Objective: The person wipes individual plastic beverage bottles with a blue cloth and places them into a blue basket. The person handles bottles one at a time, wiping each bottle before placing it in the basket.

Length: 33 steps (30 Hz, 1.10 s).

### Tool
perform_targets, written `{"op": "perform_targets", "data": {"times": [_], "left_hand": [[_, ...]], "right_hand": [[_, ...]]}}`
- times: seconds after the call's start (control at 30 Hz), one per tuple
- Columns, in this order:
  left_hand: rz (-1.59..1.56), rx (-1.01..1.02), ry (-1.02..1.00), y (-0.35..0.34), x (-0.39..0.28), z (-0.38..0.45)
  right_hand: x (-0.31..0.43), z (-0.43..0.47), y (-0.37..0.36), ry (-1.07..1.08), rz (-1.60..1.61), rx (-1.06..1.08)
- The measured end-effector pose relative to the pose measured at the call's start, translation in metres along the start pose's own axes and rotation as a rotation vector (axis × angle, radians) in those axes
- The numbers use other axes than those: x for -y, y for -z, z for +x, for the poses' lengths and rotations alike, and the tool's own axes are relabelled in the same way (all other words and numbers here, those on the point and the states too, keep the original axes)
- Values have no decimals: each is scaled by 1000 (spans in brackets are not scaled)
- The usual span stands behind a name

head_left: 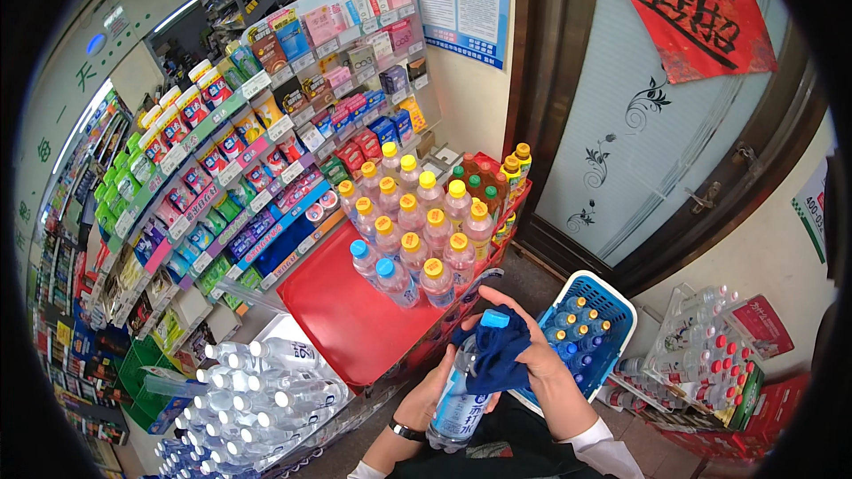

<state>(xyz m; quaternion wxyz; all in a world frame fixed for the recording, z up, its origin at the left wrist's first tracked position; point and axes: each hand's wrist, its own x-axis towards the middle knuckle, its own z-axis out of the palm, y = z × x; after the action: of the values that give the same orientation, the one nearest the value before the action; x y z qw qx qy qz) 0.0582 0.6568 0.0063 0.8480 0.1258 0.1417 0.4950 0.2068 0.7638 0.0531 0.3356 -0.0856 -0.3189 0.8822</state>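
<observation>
A clear plastic bottle with a blue cap [494,319] and a printed label is tilted in front of me. My left hand [436,372] is wrapped around its body. In my right hand [539,354] is a dark blue cloth [500,362], pressed around the bottle's neck and shoulder. Beyond my hands, several plastic bottles with yellow caps [411,241] stand on a red tabletop [353,313]. Two bottles with blue caps [397,281] stand at the near left of that group.
To the right, a blue basket [626,332] on the floor holds several bottles. White-capped bottles [266,399] are stacked at the lower left. A tiered shelf [266,146] of small packages stands beyond the red top. Red-capped bottles [705,359] are at the right, near a glass door [599,146].
</observation>
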Motion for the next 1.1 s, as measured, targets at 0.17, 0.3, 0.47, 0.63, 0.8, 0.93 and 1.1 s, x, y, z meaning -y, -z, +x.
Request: {"op": "perform_targets", "data": {"times": [0.17,0.3,0.47,0.63,0.8,0.93,1.1], "left_hand": [[239,-278,22,-9,5,1],[845,-461,-174,-15,1,2],[1649,-777,-569,-31,16,9],[1422,-600,-569,-20,12,5],[599,-245,-187,9,1,-5],[347,-31,-19,15,13,-7],[1279,-425,-408,-8,20,-4]], "right_hand": [[0,-4,6,42,-60,-122],[0,-8,3,88,-125,-246],[-12,-7,-6,193,-411,-473],[-15,-12,-5,229,-335,-520],[-7,-15,5,236,-18,-358],[-10,-17,7,210,-57,-368],[-12,-18,1,262,-190,-474]]}}
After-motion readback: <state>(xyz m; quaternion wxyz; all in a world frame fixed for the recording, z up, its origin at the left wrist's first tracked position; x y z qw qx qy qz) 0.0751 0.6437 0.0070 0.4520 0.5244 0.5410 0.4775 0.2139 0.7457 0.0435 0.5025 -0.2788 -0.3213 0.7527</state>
